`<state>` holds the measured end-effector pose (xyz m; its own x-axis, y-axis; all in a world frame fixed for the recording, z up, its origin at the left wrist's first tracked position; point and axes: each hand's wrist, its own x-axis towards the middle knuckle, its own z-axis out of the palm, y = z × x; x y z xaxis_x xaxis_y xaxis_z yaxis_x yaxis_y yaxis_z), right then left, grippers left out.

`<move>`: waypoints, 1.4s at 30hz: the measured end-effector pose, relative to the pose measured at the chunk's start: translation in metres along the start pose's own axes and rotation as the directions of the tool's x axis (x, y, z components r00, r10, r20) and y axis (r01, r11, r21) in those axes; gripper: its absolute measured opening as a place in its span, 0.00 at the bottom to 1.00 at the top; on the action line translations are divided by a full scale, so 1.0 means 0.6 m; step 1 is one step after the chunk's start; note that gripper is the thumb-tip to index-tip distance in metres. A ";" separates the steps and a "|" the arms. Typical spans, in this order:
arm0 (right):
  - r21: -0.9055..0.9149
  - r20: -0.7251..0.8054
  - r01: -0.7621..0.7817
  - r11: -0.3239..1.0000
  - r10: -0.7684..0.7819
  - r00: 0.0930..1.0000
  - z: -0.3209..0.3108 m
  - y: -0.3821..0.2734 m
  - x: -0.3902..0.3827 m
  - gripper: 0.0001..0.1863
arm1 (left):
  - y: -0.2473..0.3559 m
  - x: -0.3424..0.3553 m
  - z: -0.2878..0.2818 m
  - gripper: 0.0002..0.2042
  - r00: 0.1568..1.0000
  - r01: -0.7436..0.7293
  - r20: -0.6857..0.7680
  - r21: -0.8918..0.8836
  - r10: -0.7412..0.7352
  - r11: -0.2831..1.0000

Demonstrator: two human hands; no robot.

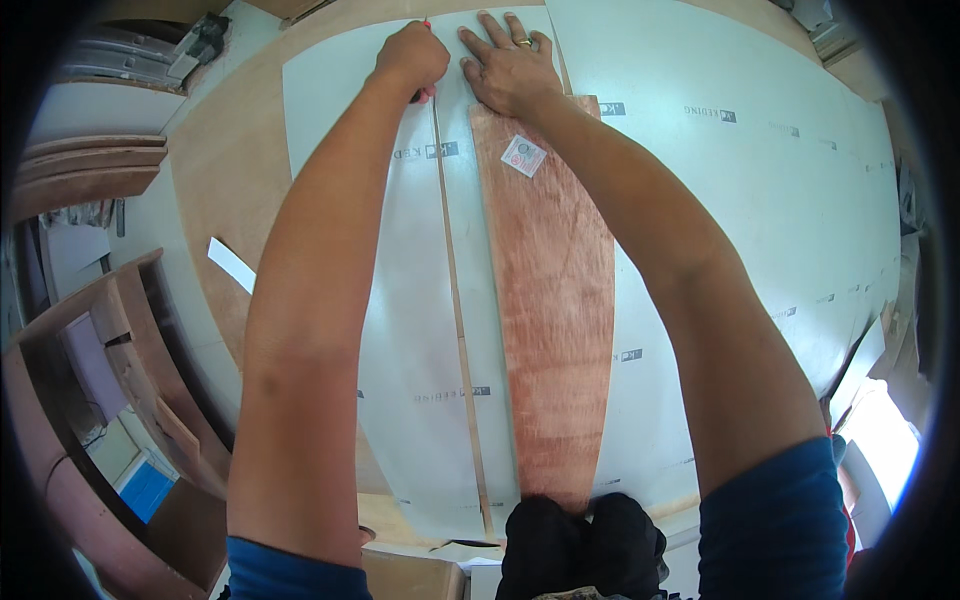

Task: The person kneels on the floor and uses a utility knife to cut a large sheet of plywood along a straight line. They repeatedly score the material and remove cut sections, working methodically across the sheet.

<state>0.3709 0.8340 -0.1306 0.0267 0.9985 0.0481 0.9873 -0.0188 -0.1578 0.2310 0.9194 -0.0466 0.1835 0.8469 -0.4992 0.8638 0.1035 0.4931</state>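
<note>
My left hand [415, 62] is closed in a fist around a small red tool [426, 95], most of it hidden by the fingers. It rests at the far end of a white printed sheet [410, 300], by a long narrow gap [456, 300] that shows brown beneath. To its right, my right hand [510, 75] presses down with its fingers spread and a ring on one of them. The palm lies at the far end of a long reddish-brown wooden board [555, 300]. A small white sticker [523, 156] is on that board, which reaches back to my knees.
A large white sheet [760, 200] spreads to the right. At the left, a brown plywood surface [215, 200] carries a white strip [232, 264]. Stacked brown boards [90, 170] and a wooden frame [150, 370] stand farther left.
</note>
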 end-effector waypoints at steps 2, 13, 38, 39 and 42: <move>-0.009 -0.002 -0.005 1.000 0.005 1.000 -0.007 0.004 0.014 0.31 | -0.006 0.000 0.013 0.11 0.992 -0.034 -0.121 -0.028 0.030 0.999; 0.033 0.047 -0.031 0.999 0.030 0.998 -0.013 -0.002 0.011 0.31 | -0.003 -0.019 0.017 0.15 0.999 0.026 -0.026 -0.088 -0.028 0.996; 0.001 -0.018 -0.016 1.000 0.016 1.000 -0.019 0.006 0.004 0.36 | -0.213 -0.335 0.013 0.22 0.853 0.047 -0.505 -0.176 -0.131 0.983; -0.012 -0.015 -0.022 1.000 0.022 1.000 -0.023 0.007 0.005 0.36 | -0.261 -0.364 0.029 0.22 0.855 0.237 -0.448 -0.110 -0.261 0.965; -0.018 -0.024 -0.019 1.000 0.018 1.000 -0.019 -0.003 0.009 0.36 | -0.373 -0.404 0.118 0.23 0.734 0.262 -0.656 0.034 -0.176 0.964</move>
<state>0.3711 0.8386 -0.1186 0.0484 0.9964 0.0691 0.9893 -0.0383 -0.1410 0.0263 0.6543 -0.0862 -0.3254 0.9455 0.0139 0.8971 0.3040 0.3205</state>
